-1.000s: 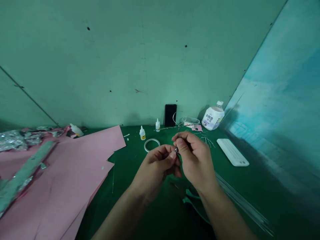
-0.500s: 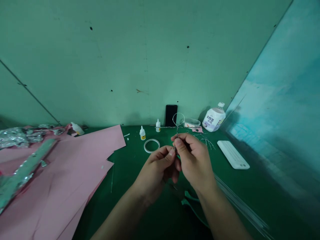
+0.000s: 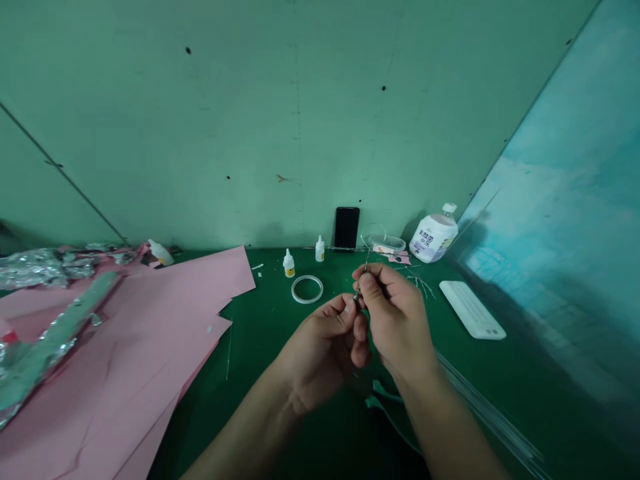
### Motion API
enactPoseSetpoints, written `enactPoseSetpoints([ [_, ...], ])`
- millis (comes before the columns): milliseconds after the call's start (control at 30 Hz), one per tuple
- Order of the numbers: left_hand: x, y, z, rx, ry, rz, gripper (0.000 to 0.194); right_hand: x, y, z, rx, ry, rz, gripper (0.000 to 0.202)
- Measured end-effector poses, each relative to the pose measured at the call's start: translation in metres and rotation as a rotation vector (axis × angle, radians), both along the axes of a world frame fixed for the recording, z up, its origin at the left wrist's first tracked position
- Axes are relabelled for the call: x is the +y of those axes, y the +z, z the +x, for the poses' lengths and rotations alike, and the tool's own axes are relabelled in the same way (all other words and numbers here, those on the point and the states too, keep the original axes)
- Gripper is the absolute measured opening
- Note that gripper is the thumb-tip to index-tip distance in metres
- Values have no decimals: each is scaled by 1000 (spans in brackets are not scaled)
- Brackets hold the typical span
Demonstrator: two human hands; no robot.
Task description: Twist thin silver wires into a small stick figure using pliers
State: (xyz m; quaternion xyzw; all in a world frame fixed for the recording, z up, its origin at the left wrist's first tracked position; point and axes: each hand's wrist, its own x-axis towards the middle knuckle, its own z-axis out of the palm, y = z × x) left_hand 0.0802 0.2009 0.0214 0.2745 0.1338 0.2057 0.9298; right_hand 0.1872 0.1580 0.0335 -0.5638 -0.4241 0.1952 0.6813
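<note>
Green mat (image 3: 280, 333), pink paper (image 3: 150, 333) left. Both hands raised mid-table: left hand (image 3: 320, 343) and right hand (image 3: 395, 320) each pinch shut on thin wire (image 3: 361, 283). Likely light, springy, easily kinked; best held near the twist.

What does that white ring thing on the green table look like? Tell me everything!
The white ring is a thin, flat hoop with an open middle, so the green table shows through it. It looks like a roll of tape, though that is hard to tell. It lies flat, just in front of a small glue bottle and right of the pink paper. Nothing touches it; the left hand is nearest but apart.
</note>
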Motion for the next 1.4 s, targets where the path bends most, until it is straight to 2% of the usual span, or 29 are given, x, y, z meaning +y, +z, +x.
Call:
enactPoseSetpoints([
  [267, 1, -2, -1, -113, -81, 15, 10, -1, -3, 7, 71, 34, 48, 14],
  [467, 2, -4, -2, 31, -132, 110, 9, 1, -4, 19, 185, -9, 79, 14],
  [667, -7, -9, 5, 73, -111, 115, 11, 2, -3, 28, 194, -54, 135, 12],
  [800, -16, -18, 10, 58, -91, 110, 12, 1, -2, 31, 200, -71, 164, 13],
  [900, -27, -26, 5, 57, -51, 77, 10, 0, -1, 31, 208, -64, 150, 13],
  [1033, -53, -36, -22, 113, 76, 1, 11, 2, -2, 18, 191, 48, 105, 13],
  [1167, -96, -51, -62, 280, 266, -93, 22, 10, -15, -16, 171, 238, -22, 16],
  [1300, -146, -81, -103, 518, 338, -131, 38, 8, -49, -57, 145, 414, -329, 22],
  [1400, -174, -93, -131, 733, 283, 14, 43, -5, -80, -69, 70, 573, -529, 27],
])
